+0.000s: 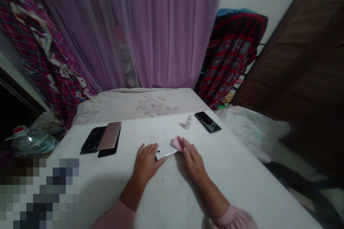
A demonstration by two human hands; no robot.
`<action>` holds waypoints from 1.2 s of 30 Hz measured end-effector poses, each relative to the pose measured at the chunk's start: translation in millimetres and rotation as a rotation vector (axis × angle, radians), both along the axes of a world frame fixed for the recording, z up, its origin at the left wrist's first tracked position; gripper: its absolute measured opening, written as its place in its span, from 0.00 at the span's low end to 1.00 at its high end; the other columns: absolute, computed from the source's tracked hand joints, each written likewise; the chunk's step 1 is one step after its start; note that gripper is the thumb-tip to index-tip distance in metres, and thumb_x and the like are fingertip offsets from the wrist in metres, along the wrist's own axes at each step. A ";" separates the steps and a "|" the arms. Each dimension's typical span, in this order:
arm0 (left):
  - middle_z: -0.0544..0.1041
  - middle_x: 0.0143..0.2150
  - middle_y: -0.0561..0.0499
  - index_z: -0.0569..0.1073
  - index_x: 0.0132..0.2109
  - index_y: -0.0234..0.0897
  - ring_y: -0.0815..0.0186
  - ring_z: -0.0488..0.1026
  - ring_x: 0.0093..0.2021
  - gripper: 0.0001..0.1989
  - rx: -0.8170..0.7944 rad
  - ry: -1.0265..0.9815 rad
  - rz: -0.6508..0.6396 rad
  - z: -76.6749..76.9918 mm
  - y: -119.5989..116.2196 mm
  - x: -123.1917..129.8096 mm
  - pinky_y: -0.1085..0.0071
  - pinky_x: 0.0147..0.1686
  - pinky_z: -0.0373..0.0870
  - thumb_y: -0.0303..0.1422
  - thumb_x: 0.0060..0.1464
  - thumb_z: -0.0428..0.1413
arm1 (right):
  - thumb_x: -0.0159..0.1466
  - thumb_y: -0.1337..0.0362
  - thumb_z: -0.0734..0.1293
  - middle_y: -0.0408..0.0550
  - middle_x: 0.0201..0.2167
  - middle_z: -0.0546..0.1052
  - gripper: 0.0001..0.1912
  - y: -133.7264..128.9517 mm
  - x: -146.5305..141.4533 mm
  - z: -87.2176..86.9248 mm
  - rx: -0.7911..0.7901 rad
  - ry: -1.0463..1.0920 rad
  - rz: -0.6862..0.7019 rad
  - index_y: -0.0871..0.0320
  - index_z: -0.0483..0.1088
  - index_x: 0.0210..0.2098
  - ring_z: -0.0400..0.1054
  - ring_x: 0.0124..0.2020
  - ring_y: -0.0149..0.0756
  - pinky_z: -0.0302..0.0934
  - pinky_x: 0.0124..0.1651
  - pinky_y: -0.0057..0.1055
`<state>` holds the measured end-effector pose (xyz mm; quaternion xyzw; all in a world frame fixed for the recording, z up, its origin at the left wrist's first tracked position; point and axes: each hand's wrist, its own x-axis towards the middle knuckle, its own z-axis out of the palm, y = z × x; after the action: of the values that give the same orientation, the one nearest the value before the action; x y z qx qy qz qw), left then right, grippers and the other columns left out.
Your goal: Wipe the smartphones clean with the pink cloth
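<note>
White phone (164, 152), on the bottle (188, 123)'s near side, is clasped at one end by the left hand (146, 162), pink cloth (177, 143) being held at the other by the right hand (192, 160); judged light, stiff, slippery, best edge-gripped.

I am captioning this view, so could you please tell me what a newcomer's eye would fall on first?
Probably the tall purple curtain, hanging behind the white table. Next, near mid-table, the left hand holds one end of a white phone, and the right hand holds a pink cloth at its other end.
</note>
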<state>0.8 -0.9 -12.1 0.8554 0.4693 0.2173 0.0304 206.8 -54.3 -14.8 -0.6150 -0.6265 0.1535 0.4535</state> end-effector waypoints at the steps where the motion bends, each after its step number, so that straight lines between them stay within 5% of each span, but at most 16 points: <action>1: 0.78 0.51 0.42 0.74 0.52 0.38 0.55 0.74 0.52 0.19 0.010 -0.014 -0.008 2.2 0.8 0.3 0.50 0.59 0.59 0.44 0.60 0.53 | 0.70 0.55 0.54 0.55 0.60 0.67 0.24 0.8 7.0 -2.3 0.029 0.100 -0.066 0.57 0.64 0.61 0.60 0.62 0.43 0.53 0.64 0.52; 6: 0.82 0.35 0.48 0.78 0.40 0.43 0.60 0.78 0.36 0.16 0.057 -0.022 0.054 14.1 4.2 -1.9 0.61 0.49 0.68 0.41 0.64 0.48 | 0.64 0.50 0.60 0.56 0.54 0.73 0.27 4.9 22.1 -11.2 0.087 0.315 -0.253 0.60 0.69 0.57 0.67 0.56 0.48 0.61 0.58 0.51; 11: 0.80 0.28 0.51 0.78 0.35 0.43 0.61 0.77 0.29 0.16 -0.016 0.040 0.239 20.5 2.0 -7.2 0.71 0.28 0.64 0.40 0.64 0.48 | 0.63 0.56 0.61 0.55 0.55 0.73 0.25 7.4 16.1 -16.4 0.082 0.005 -0.204 0.58 0.69 0.57 0.68 0.55 0.47 0.63 0.57 0.46; 16: 0.81 0.36 0.52 0.76 0.42 0.43 0.62 0.78 0.37 0.11 -0.059 -0.117 0.161 16.8 1.0 -12.8 0.69 0.36 0.68 0.40 0.62 0.51 | 0.62 0.60 0.61 0.58 0.59 0.67 0.25 13.7 12.9 -18.5 0.055 -0.364 -0.207 0.57 0.66 0.58 0.61 0.59 0.50 0.61 0.56 0.48; 21: 0.78 0.48 0.45 0.73 0.51 0.40 0.56 0.73 0.49 0.17 -0.002 -0.118 0.133 10.7 -3.7 -11.8 0.59 0.50 0.66 0.42 0.59 0.53 | 0.63 0.60 0.63 0.58 0.60 0.65 0.23 17.5 12.8 -14.3 -0.027 -0.506 -0.271 0.54 0.67 0.57 0.58 0.60 0.51 0.58 0.55 0.49; 28: 0.72 0.57 0.40 0.62 0.61 0.36 0.50 0.67 0.57 0.33 -0.031 -0.040 0.063 -7.9 -28.6 2.7 0.53 0.58 0.59 0.42 0.51 0.59 | 0.65 0.61 0.57 0.53 0.43 0.79 0.19 10.5 6.4 -4.9 0.096 -0.270 -0.192 0.57 0.76 0.46 0.71 0.45 0.42 0.64 0.48 0.38; 36: 0.73 0.56 0.39 0.59 0.62 0.33 0.52 0.71 0.54 0.30 -0.070 -0.241 0.190 -6.8 -17.2 12.1 0.56 0.54 0.67 0.37 0.55 0.54 | 0.62 0.49 0.60 0.52 0.35 0.81 0.23 -0.7 -8.9 4.5 -0.236 0.200 -0.108 0.58 0.77 0.42 0.75 0.33 0.43 0.69 0.39 0.38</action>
<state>12.9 -18.1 -18.8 0.7733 0.5484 0.3035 0.0956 197.9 -55.0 -10.2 -0.6783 -0.5219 0.2622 0.4459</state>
